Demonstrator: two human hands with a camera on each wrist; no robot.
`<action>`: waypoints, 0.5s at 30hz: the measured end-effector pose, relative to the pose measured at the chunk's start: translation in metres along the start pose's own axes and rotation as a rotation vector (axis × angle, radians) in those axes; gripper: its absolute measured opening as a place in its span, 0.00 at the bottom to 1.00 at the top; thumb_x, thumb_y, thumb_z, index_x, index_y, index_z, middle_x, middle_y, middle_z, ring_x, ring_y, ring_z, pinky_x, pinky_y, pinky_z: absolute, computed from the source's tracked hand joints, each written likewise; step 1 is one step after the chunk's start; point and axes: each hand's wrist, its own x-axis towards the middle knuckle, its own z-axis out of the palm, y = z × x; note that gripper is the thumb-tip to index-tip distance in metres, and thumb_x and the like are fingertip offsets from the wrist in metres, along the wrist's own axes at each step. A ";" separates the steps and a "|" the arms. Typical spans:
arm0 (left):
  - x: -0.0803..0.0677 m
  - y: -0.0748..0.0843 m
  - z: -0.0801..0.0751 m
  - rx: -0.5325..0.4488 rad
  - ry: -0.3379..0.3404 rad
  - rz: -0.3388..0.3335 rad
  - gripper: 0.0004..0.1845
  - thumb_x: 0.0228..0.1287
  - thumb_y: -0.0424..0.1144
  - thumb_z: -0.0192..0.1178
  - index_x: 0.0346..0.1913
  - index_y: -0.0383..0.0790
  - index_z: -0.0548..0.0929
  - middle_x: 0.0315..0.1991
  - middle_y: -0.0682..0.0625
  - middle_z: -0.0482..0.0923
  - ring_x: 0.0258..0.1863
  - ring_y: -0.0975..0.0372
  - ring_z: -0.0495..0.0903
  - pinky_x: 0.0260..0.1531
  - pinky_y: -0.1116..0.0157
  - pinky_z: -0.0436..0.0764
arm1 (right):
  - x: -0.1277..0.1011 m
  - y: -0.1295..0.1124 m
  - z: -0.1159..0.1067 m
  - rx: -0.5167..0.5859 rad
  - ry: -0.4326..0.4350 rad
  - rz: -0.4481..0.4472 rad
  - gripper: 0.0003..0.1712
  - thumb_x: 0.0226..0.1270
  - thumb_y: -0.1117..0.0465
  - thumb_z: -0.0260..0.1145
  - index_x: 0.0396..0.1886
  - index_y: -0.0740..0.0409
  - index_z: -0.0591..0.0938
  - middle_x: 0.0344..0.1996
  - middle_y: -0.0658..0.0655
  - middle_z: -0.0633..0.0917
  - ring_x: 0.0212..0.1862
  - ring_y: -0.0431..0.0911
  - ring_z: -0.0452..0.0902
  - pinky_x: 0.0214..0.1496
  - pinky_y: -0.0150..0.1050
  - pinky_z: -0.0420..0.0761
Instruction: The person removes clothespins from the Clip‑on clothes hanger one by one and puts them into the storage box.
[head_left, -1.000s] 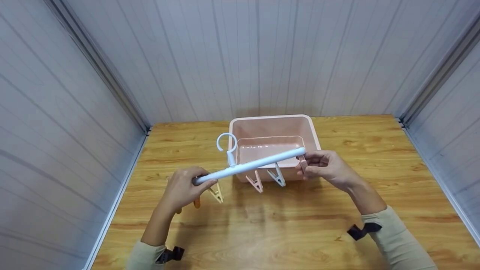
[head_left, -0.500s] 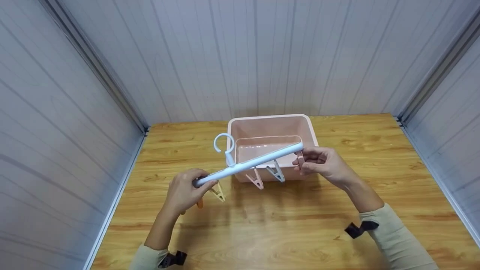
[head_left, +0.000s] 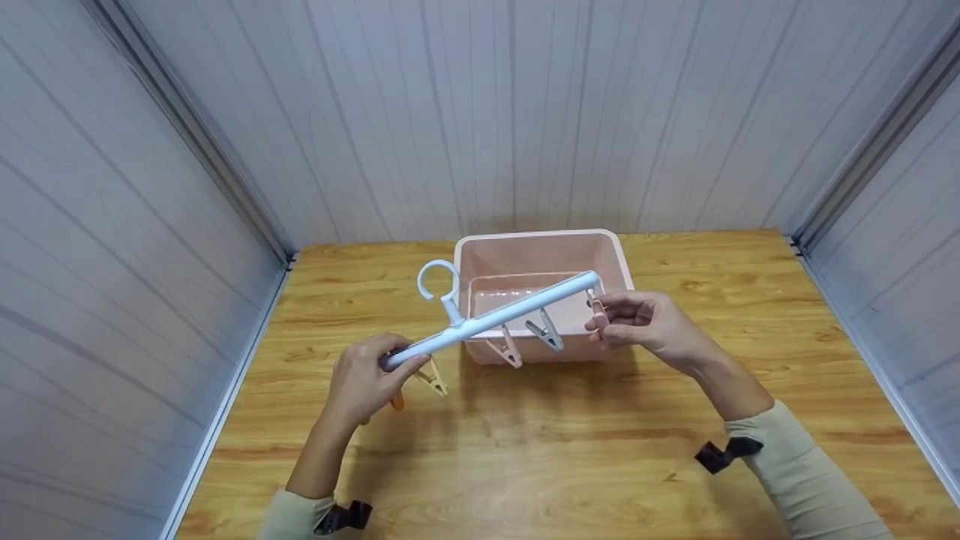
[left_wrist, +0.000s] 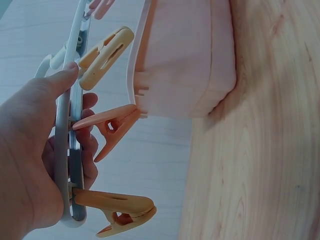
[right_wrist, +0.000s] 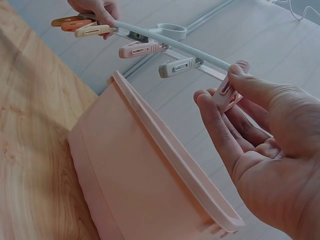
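Note:
A white clip hanger bar (head_left: 495,318) with a round hook (head_left: 435,279) is held slanted in the air above the table. My left hand (head_left: 367,379) grips its near left end (left_wrist: 64,150). My right hand (head_left: 645,324) pinches a pink clip (head_left: 598,309) at the bar's far right end, thumb and forefinger on the pink clip (right_wrist: 227,92). Several more clips hang from the bar: an orange clip (left_wrist: 117,207), a tan clip (head_left: 431,377), a pink clip (head_left: 510,350) and a grey clip (head_left: 545,331). Under the bar stands a pink plastic basin (head_left: 540,270).
The wooden table (head_left: 570,442) is walled in by grey panels on the left (head_left: 112,225), the back and the right. The pink basin (right_wrist: 150,185) stands at the table's back middle, with bare wood in front of it and to both sides.
The bar has risen slightly and tilted more, its right end moving up and back over the basin. Both hands keep their holds.

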 end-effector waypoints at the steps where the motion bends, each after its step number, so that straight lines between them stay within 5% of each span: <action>1: 0.000 -0.001 0.000 0.000 0.005 0.003 0.14 0.68 0.51 0.81 0.43 0.45 0.95 0.35 0.52 0.92 0.30 0.66 0.80 0.34 0.64 0.76 | 0.000 0.000 0.000 -0.007 0.001 0.005 0.20 0.81 0.73 0.69 0.63 0.50 0.89 0.48 0.48 0.97 0.50 0.43 0.97 0.52 0.39 0.95; 15: -0.005 -0.012 -0.010 -0.022 0.050 -0.050 0.12 0.67 0.50 0.82 0.44 0.46 0.95 0.34 0.52 0.91 0.30 0.65 0.81 0.34 0.63 0.78 | 0.016 -0.005 -0.014 -0.040 -0.020 0.036 0.20 0.79 0.74 0.69 0.66 0.59 0.87 0.48 0.51 0.96 0.50 0.43 0.97 0.54 0.42 0.95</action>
